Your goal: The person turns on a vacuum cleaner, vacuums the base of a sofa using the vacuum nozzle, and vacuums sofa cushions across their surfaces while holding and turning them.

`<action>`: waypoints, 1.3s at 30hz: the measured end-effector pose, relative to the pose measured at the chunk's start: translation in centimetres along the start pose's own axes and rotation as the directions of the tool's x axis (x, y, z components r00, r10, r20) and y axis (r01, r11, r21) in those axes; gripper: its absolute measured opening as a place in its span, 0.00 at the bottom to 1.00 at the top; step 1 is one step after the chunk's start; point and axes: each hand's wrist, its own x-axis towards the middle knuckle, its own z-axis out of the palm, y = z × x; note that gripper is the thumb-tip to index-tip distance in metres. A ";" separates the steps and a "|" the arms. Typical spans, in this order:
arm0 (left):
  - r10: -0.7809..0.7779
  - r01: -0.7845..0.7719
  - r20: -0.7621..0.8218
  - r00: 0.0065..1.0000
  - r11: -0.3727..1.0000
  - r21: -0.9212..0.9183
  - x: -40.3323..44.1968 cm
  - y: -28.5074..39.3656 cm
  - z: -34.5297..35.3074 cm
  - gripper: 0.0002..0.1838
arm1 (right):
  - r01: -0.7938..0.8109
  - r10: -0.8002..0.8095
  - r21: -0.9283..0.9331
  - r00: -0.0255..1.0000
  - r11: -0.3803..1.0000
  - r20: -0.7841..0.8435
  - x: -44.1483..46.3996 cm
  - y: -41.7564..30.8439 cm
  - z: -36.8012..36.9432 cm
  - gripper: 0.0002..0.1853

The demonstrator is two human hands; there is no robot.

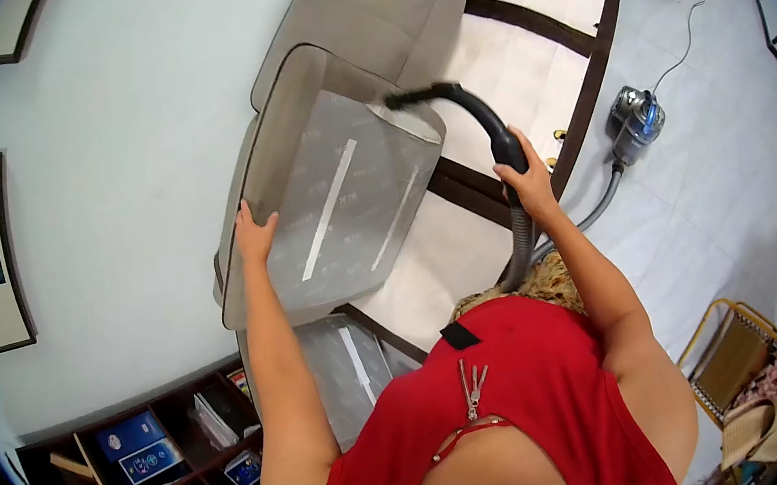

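My left hand (254,232) grips the left edge of a beige sofa cushion (274,135), with the thumb over the rim. The cushion is tipped up so that its grey, plastic-like underside (307,209) with two white strips faces me. My right hand (526,177) is wrapped round the black handle of a vacuum cleaner hose (506,152). The handle's curved tube ends in a dark brush nozzle (405,100) at the cushion's upper right edge. Whether the bristles touch the fabric I cannot tell.
The sofa's dark wooden frame (576,113) has pale panels. The vacuum cleaner body (636,123) stands on the tiled floor to the right, its cord running back. A dark shelf (161,406) is at lower left, a folding chair (737,355) at lower right. Another cushion (360,13) leans farther back.
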 end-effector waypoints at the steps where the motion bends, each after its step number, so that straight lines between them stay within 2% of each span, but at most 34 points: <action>1: -0.037 0.036 0.012 0.999 0.999 0.034 -0.5 0.8 -0.1 0.52 | -0.034 0.032 0.087 0.999 0.996 0.018 0.1 -1.1 -0.1 0.40; 3: -0.066 0.064 0.018 0.998 0.994 0.089 -0.1 1.8 0.3 0.53 | 0.068 -0.082 0.202 0.995 0.977 0.064 2.2 -3.5 0.6 0.41; 7: -0.206 0.188 0.083 0.975 0.964 0.187 0.2 4.2 -0.1 0.55 | 0.095 -0.127 0.215 0.982 0.972 0.138 7.1 -6.6 1.3 0.40; 9: -0.259 0.231 0.115 0.959 0.949 0.216 0.4 5.2 -0.1 0.57 | -0.039 -0.020 0.296 0.981 0.955 0.193 9.3 -5.2 0.5 0.39; 12: -0.292 0.254 0.156 0.943 0.941 0.224 1.3 5.1 -0.4 0.58 | -0.145 0.057 0.344 0.965 0.928 0.254 10.6 -2.5 -2.0 0.39; 17: -0.333 0.294 0.179 0.926 0.932 0.213 0.9 4.8 -0.3 0.58 | -0.223 0.145 0.304 0.955 0.926 0.258 10.3 0.2 -5.4 0.39; 22: -0.350 0.313 0.175 0.920 0.927 0.206 0.3 4.5 -0.3 0.58 | -0.229 0.179 0.204 0.955 0.952 0.238 10.5 -1.8 -7.6 0.39; 26: -0.349 0.319 0.179 0.920 0.931 0.179 -0.7 4.8 -0.2 0.58 | -0.120 0.015 0.317 0.949 0.941 0.315 9.7 -5.4 -7.2 0.40; 29: -0.316 0.292 0.156 0.936 0.943 0.161 -1.8 4.9 -0.4 0.57 | 0.041 -0.122 0.237 0.933 0.971 0.338 10.0 -6.5 -5.6 0.40; 35: -0.308 0.287 0.140 0.941 0.946 0.154 -2.4 5.6 -0.5 0.56 | -0.133 0.025 0.289 0.937 0.948 0.349 10.4 -3.1 -6.2 0.40; 39: -0.365 0.342 0.142 0.920 0.926 0.160 -2.2 5.9 -0.5 0.56 | -0.127 0.043 0.243 0.945 0.962 0.324 9.6 -1.2 -7.1 0.40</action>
